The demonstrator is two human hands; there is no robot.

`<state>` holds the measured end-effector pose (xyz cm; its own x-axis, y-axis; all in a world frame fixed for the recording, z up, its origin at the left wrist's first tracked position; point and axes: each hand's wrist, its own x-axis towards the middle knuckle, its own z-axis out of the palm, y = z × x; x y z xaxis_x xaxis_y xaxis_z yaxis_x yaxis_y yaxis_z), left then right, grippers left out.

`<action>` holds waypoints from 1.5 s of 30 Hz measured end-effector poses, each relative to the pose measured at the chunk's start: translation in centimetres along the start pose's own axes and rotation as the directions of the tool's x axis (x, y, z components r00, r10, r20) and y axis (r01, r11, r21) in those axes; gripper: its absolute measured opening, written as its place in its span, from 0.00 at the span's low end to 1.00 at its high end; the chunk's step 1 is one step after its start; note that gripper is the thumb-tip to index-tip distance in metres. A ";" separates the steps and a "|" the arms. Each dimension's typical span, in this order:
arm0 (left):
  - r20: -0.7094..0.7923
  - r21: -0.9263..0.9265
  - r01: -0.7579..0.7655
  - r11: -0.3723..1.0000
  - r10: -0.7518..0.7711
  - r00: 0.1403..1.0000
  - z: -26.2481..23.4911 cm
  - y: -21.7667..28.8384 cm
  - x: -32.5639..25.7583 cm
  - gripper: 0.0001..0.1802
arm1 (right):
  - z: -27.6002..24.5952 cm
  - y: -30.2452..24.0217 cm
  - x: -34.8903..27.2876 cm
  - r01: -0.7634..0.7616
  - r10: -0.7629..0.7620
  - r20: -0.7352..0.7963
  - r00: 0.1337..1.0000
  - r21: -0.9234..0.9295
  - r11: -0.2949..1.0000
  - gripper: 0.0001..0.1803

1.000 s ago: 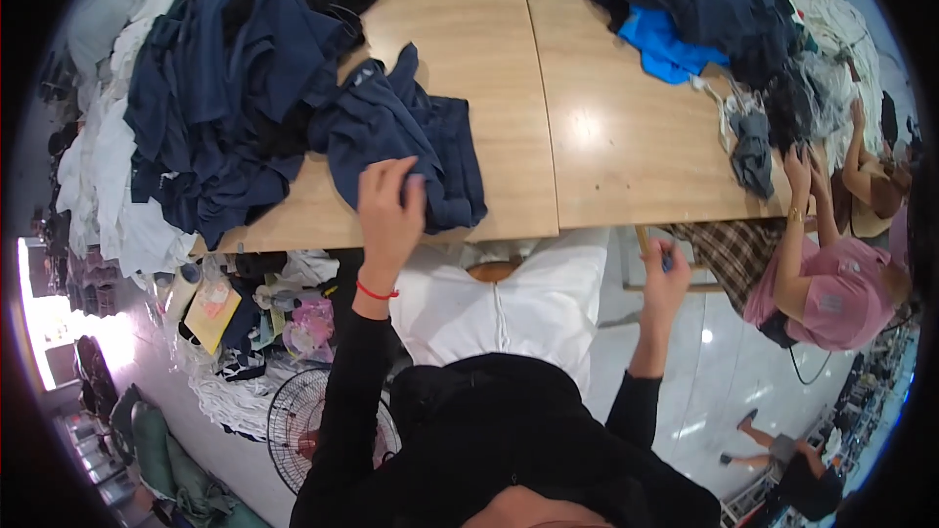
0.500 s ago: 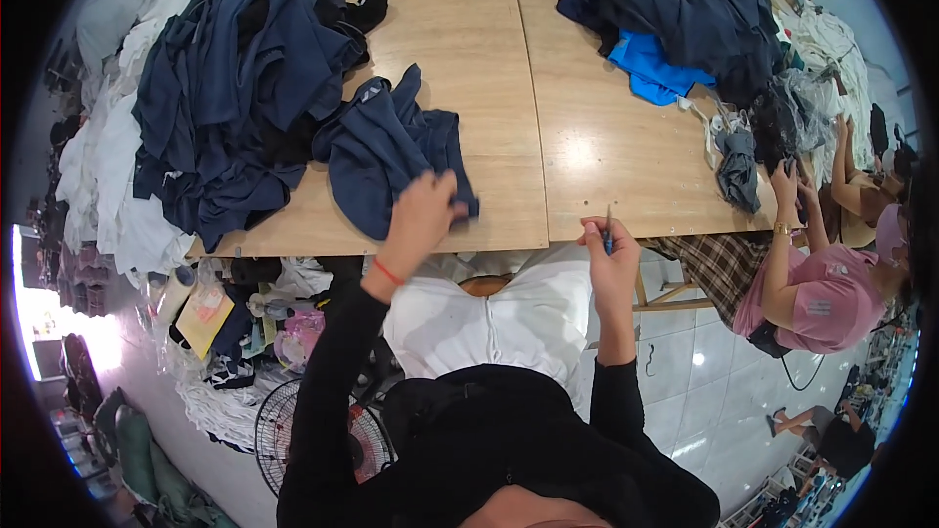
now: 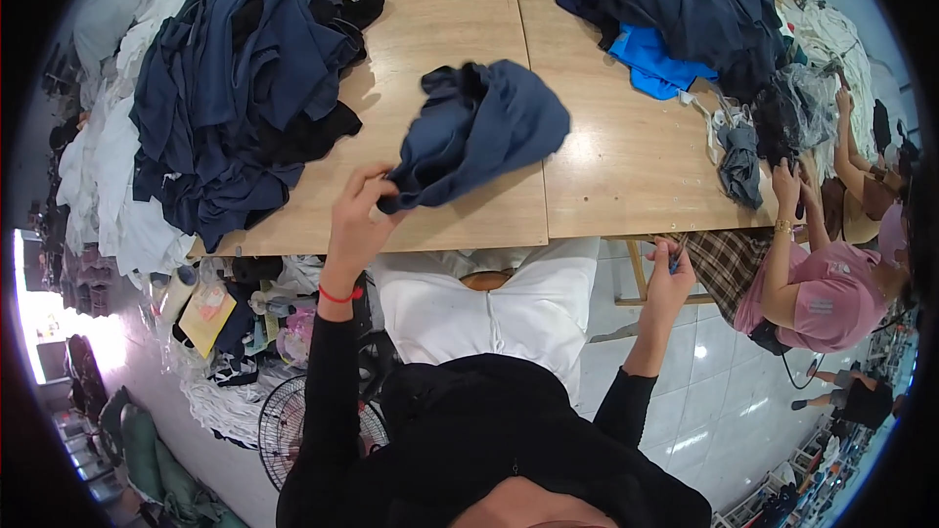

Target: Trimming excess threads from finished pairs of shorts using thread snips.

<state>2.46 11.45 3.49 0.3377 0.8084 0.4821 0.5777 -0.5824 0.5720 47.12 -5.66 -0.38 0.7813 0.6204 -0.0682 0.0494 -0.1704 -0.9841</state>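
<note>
Left hand (image 3: 357,220) raised at the near edge of the desk (image 3: 469,205), fingers clamped on the lower hem of a navy garment (image 3: 479,132). Garment bunched and lifted, hanging over the middle of the desk just right of the hand, clear of both piles. Red band around the left wrist, forearm in a black sleeve rising almost straight up from the body.

Right hand (image 3: 670,279) lower and further right, below the desk edge, well apart from the cloth. Fingers curled around something small and thin, possibly a clipper or pen; too small to tell. Wrist bent back, forearm angled up from the elbow.

For the step in hand: best done with a firm pinch on 1 edge only, a clean lift so the cloth falls open instead of staying balled, then the second hand brought in to the opposite edge. Judged worth keeping the small tool's tip away from the fabric during that reach.

Further out: a big heap of navy and black garments (image 3: 245,88) on the left part of the desk, white cloth spilling over its side. Another dark pile (image 3: 675,0) at the far right with 1 bright blue piece (image 3: 660,59). Co-worker in a pink top (image 3: 822,293) seated at the right end, hands on grey cloth. A floor fan (image 3: 293,430) below left.
</note>
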 end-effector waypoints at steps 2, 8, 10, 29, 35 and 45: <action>0.085 0.096 0.122 0.988 -0.130 0.988 1.0 -1.4 -4.5 0.16 | -0.9 1.1 0.7 0.018 -0.018 -0.011 1.000 -0.046 0.999 0.09; -0.159 -0.203 0.360 0.910 -0.394 0.905 3.3 0.8 -4.3 0.09 | 7.4 -1.2 2.3 0.241 -0.192 0.292 0.937 -0.140 0.960 0.06; -0.155 -0.222 0.378 0.899 -0.416 0.896 5.0 0.8 -2.6 0.11 | 13.8 -2.7 1.5 0.322 -0.283 0.418 0.863 -0.024 0.946 0.06; 0.440 0.408 0.067 0.911 -0.260 0.859 3.3 -4.1 0.8 0.14 | 12.5 -1.7 -5.7 0.224 -0.204 0.455 0.867 0.009 0.974 0.10; 0.621 0.077 -0.144 0.987 0.065 0.781 6.9 6.5 0.7 0.14 | 18.7 -7.4 -6.0 0.441 -0.426 0.476 0.769 0.087 0.893 0.14; 0.157 0.136 0.325 0.936 -0.345 0.925 8.6 -1.0 -7.8 0.12 | 27.5 -0.9 -3.6 0.460 -0.412 0.222 0.884 -0.250 0.852 0.22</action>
<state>5.60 6.45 -6.56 0.2300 0.9623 0.1448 0.7516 -0.2702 0.6017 27.17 13.34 -3.73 0.5321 0.7882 0.3093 0.5573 -0.0511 -0.8287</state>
